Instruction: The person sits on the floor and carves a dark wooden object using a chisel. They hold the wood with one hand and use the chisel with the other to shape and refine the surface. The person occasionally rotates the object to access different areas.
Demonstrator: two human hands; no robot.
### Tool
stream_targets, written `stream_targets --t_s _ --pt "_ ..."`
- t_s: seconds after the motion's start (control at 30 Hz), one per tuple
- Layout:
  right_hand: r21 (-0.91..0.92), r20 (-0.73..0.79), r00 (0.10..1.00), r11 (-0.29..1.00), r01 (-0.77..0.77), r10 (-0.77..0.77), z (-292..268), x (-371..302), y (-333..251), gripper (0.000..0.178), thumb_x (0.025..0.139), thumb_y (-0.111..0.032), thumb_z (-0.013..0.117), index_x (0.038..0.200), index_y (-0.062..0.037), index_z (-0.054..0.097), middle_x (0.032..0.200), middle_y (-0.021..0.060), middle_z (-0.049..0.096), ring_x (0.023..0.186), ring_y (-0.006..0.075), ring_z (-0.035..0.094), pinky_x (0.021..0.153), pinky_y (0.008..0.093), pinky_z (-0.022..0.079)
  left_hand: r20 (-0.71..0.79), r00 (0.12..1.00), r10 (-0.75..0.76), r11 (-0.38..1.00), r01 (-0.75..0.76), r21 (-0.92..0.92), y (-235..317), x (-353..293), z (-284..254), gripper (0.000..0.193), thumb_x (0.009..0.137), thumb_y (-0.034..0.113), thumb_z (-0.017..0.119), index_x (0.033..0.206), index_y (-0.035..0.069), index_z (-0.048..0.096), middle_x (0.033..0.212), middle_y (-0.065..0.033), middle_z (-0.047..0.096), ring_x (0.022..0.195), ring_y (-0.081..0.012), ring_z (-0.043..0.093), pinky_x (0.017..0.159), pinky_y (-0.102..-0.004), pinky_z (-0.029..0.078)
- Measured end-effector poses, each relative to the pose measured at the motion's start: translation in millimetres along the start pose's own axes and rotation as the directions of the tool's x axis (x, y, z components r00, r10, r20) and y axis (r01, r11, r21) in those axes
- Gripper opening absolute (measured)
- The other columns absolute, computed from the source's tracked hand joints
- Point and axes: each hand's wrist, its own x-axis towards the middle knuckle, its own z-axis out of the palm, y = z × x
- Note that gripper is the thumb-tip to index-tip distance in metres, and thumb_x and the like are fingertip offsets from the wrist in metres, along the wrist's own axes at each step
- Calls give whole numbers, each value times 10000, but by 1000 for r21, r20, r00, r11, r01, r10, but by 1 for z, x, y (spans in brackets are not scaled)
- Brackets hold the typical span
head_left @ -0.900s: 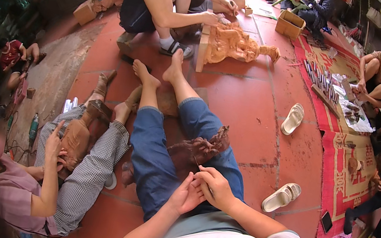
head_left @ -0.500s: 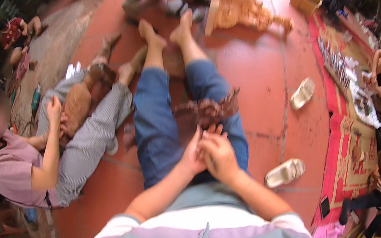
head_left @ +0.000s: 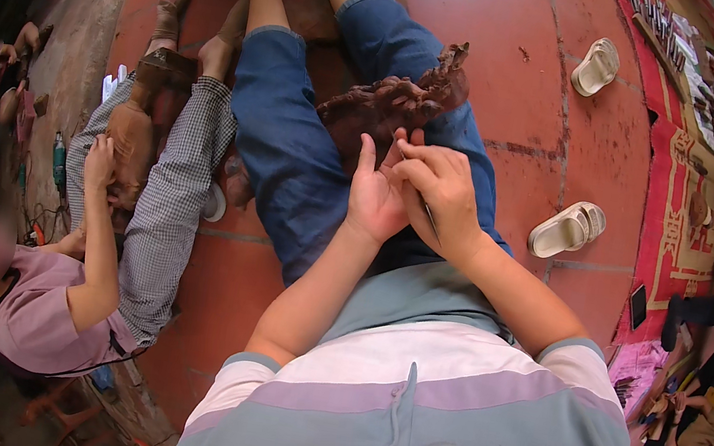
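A dark reddish-brown piece of carved wood (head_left: 386,103) with a jagged, knobbly outline rests between my thighs, beyond my hands. My right hand (head_left: 445,195) is closed around a thin pointed tool (head_left: 430,220), whose dark, narrow end sticks out below the fingers. My left hand (head_left: 377,196) is turned palm up against it, thumb stretched out; its other fingers are partly covered by the right hand. Both hands are just on the near side of the carving. Whether the fingertips touch the wood I cannot tell.
To the left a person in a pink shirt (head_left: 49,313) sits with a brown wooden carving (head_left: 132,143) between the legs. Two pale sandals (head_left: 567,230) stand on the red tile floor (head_left: 530,91). A red-and-tan mat (head_left: 666,180) at right bears several tools and a phone (head_left: 638,306).
My view has tilted down, so the scene sits higher and the far person with the light wood carving is gone. My hands have drawn slightly apart; the thin tool now shows.
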Motion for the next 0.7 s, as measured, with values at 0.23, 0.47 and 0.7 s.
stream_targets --t_s 0.23,0.47,0.7 --pt "56 64 997 998 43 -47 0 -4 -5 161 705 -49 656 848 -94 600 1016 113 628 916 292 590 810 363 416 126 991 -45 999 47 -8 16 11 -42 442 910 531 564 1080 126 611 1034 -35 653 958 -182 618 920 -330 492" --pt "0 20 1000 1000 -4 4 7 -9 -1 139 732 -44 638 858 -91 605 1032 115 637 974 290 588 837 381 418 113 992 -65 998 62 31 10 10 -26 449 921 538 533 1028 117 647 1071 -40 660 1018 -184 605 941 -350 479" --pt "-70 29 1000 997 13 -11 -6 7 8 155 751 -50 650 898 -74 609 1079 130 637 956 297 589 838 386 420 107 994 -18 997 10 76 -2 2 -7 471 958 520 469 1171 124 610 1191 -44 613 1163 -209 542 1043 -375 396"
